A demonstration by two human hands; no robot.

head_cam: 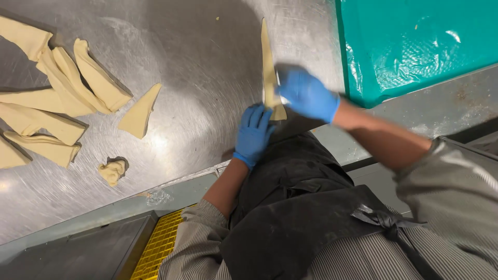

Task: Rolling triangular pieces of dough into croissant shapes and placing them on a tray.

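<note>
A long thin triangle of pale dough [267, 62] lies on the steel table [207, 67], its narrow tip pointing away from me. My right hand [307, 94], in a blue glove and blurred, is closed over the dough's wide near end. My left hand [252, 134], also in a blue glove, rests with fingers together against the same near end at the table's edge. My black apron [301, 207] fills the lower middle of the view.
Several cut dough triangles [57, 93] are piled at the left, with one loose triangle [140, 111] and a small crumpled scrap [113, 171] nearer me. A teal plastic-covered tray [415, 41] sits at the upper right. A yellow floor grate [158, 246] shows below the table.
</note>
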